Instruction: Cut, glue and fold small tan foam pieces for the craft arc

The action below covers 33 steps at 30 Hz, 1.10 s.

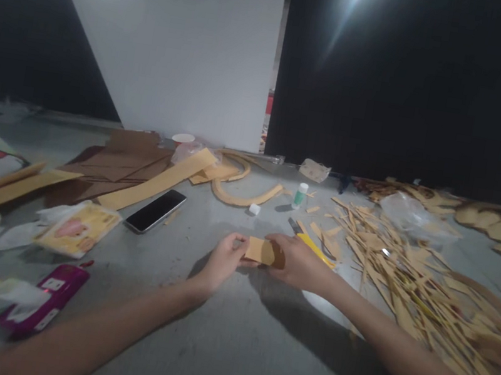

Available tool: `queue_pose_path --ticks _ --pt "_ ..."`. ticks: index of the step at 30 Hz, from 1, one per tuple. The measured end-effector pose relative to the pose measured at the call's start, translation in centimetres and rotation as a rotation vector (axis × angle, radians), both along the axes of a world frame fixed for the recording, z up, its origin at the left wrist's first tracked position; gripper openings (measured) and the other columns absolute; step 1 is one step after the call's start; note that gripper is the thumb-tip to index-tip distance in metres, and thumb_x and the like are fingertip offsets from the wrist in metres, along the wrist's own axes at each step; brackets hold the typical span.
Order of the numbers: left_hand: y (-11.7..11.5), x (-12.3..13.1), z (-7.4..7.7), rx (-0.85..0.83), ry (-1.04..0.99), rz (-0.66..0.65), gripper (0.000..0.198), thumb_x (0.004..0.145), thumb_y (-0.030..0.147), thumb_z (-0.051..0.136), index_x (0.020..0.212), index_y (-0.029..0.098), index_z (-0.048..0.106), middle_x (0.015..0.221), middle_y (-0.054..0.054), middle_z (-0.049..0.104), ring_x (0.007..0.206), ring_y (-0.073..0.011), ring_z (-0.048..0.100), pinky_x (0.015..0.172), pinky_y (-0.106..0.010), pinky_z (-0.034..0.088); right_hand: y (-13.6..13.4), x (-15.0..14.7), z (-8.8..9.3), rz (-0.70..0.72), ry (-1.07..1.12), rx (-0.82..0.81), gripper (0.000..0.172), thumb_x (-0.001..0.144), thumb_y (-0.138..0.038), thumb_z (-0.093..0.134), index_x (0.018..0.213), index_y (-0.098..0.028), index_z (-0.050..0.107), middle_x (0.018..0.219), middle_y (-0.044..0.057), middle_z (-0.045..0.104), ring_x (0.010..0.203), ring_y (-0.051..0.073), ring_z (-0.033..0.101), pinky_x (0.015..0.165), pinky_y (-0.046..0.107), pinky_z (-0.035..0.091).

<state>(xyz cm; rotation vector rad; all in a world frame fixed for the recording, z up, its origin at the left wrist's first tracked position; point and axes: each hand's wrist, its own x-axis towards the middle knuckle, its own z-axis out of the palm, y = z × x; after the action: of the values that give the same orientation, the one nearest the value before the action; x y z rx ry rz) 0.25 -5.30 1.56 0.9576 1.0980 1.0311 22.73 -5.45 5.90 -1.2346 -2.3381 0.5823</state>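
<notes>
Between my two hands, above the grey tabletop, is a small tan piece (260, 250) that looks like leather or thick card. My left hand (226, 258) pinches its left end between thumb and fingers. Closed over the right end is my right hand (298, 261), its fingertips partly hidden behind the piece. A yellow cutter knife (315, 248) lies just beyond my right hand, partly covered by it. Past the hands stand a small bottle with a green label (299, 196) and a white cap-like object (254, 209).
Many thin tan offcut strips (410, 289) are heaped at the right, near a clear plastic bag (416, 220). To the left lie a phone (155, 210), a tissue pack (79, 229), a purple device (47, 298) and brown sheets (116, 160). Upright panels (181, 50) border the far edge.
</notes>
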Motion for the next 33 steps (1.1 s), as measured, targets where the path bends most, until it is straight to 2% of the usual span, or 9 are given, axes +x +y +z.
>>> queue_pose_path --ticks 3,7,11,15,17,19,24,29,33 --pt "-0.1 0.1 -0.2 -0.021 -0.027 -0.007 0.028 0.098 0.036 0.076 0.101 0.018 0.055 0.098 -0.012 0.078 0.083 -0.0228 0.081 0.084 -0.042 0.07 0.2 0.0 -0.1 0.008 0.001 -0.007 0.037 0.086 -0.034 0.081 0.12 -0.023 0.072 0.109 0.01 0.079 0.093 0.028 0.072 0.085 0.038 0.047" --pt "-0.3 0.1 -0.1 -0.03 -0.03 -0.063 0.028 0.1 0.043 0.07 0.104 0.019 0.056 0.096 -0.011 0.078 0.082 -0.0232 0.081 0.081 -0.039 0.068 0.3 0.4 0.3 0.029 0.056 -0.056 0.033 0.086 -0.033 0.08 0.116 -0.024 0.073 0.102 0.007 0.079 0.086 0.025 0.071 0.078 0.034 0.046" --pt "0.1 -0.3 0.5 0.047 0.061 -0.186 0.042 0.102 0.056 0.063 0.127 0.022 0.056 0.102 -0.009 0.078 0.082 -0.0231 0.08 0.078 -0.038 0.066 0.3 0.7 0.8 0.018 0.099 -0.163 0.031 0.086 -0.03 0.077 0.116 -0.023 0.073 0.098 0.005 0.077 0.081 0.021 0.068 0.069 0.03 0.045" --pt "1.1 -1.1 1.1 0.256 0.171 -0.354 0.069 0.079 0.045 0.092 0.136 0.023 0.06 0.138 -0.016 0.07 0.113 -0.0264 0.075 0.094 -0.038 0.061 0.5 1.0 0.9 0.025 0.128 -0.221 0.034 0.087 -0.037 0.079 0.117 -0.023 0.073 0.089 0.003 0.075 0.074 0.019 0.064 0.064 0.029 0.044" --pt "1.5 -1.4 1.3 0.277 0.212 -0.43 0.076 0.069 0.036 0.099 0.135 0.021 0.064 0.133 -0.017 0.072 0.115 -0.0289 0.074 0.096 -0.039 0.06 0.5 1.1 0.9 0.044 0.151 -0.238 0.034 0.088 -0.039 0.079 0.118 -0.023 0.074 0.088 0.002 0.075 0.074 0.018 0.063 0.064 0.028 0.044" --pt "1.7 -1.6 1.5 0.3 0.248 -0.463 0.074 0.068 0.033 0.099 0.133 0.02 0.067 0.125 -0.016 0.075 0.111 -0.029 0.075 0.095 -0.04 0.059 0.4 1.1 0.8 0.062 0.168 -0.26 0.033 0.088 -0.039 0.079 0.118 -0.023 0.075 0.09 0.003 0.076 0.075 0.018 0.065 0.064 0.028 0.045" --pt "1.5 -1.7 1.4 0.345 0.307 -0.444 0.06 0.073 0.032 0.095 0.126 0.019 0.071 0.122 -0.014 0.077 0.103 -0.027 0.077 0.092 -0.039 0.06 0.4 1.0 0.9 0.073 0.164 -0.3 0.036 0.087 -0.042 0.082 0.118 -0.024 0.077 0.09 0.003 0.077 0.074 0.018 0.065 0.063 0.028 0.046" --pt "1.7 -1.7 0.8 0.403 0.32 -0.369 0.049 0.077 0.036 0.093 0.119 0.02 0.073 0.122 -0.012 0.077 0.112 -0.0275 0.075 0.105 -0.044 0.056 0.5 0.9 0.8 0.083 0.165 -0.273 0.033 0.089 -0.042 0.08 0.117 -0.024 0.077 0.09 0.002 0.077 0.073 0.018 0.064 0.064 0.028 0.046" --pt "2.1 -2.0 0.3 0.397 0.331 -0.359 0.046 0.081 0.039 0.09 0.119 0.02 0.072 0.123 -0.011 0.078 0.111 -0.0267 0.076 0.104 -0.042 0.057 0.7 1.4 0.4 0.075 0.183 -0.235 0.06 0.08 -0.041 0.089 0.134 -0.026 0.07 0.106 0.005 0.078 0.087 0.023 0.071 0.074 0.031 0.051"
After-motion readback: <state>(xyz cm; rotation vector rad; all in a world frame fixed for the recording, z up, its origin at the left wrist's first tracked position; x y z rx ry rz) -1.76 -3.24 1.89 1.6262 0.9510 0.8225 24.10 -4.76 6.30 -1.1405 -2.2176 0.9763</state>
